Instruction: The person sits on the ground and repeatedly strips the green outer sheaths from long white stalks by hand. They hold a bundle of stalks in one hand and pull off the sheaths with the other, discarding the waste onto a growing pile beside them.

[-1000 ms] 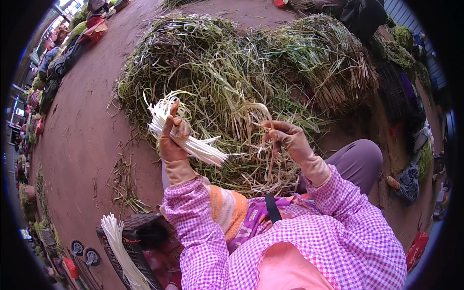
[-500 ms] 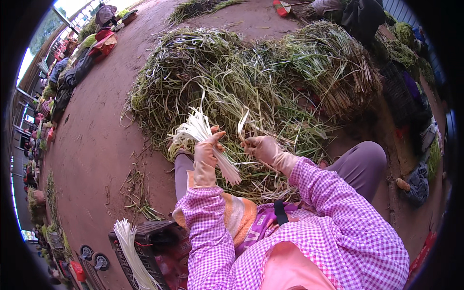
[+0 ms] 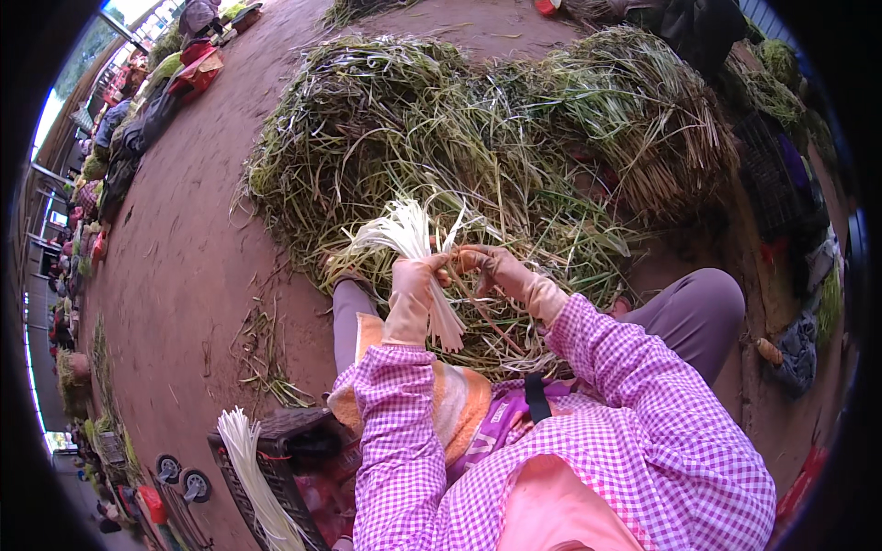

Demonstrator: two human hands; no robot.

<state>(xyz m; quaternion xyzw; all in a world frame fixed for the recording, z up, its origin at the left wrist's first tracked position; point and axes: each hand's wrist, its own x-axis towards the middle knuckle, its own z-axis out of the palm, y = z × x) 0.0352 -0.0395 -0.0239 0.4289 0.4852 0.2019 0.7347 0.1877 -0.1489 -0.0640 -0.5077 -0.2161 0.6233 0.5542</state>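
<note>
My left hand, in a pale glove, is wrapped round a bunch of white blanched chives. The loose tops fan out above the fist and the cut ends stick out below it. Close at its right, my gloved right hand pinches a thin stalk, whose pale leaf rises between the two hands. The fingertips of both hands nearly meet beside the bunch, and whether they touch I cannot tell. Another bunch of white chives lies across a black plastic crate at my lower left.
A large heap of green and dry leaves spreads in front of me, reaching between my knees. Small wheels stand left of the crate. Dark crates and a dark plastic bag are at the right. Bags and baskets line the far left.
My right hand has moved left, up against the bunch, bringing the stalk with it. The left hand has shifted slightly right, and the bunch now stands more upright.
</note>
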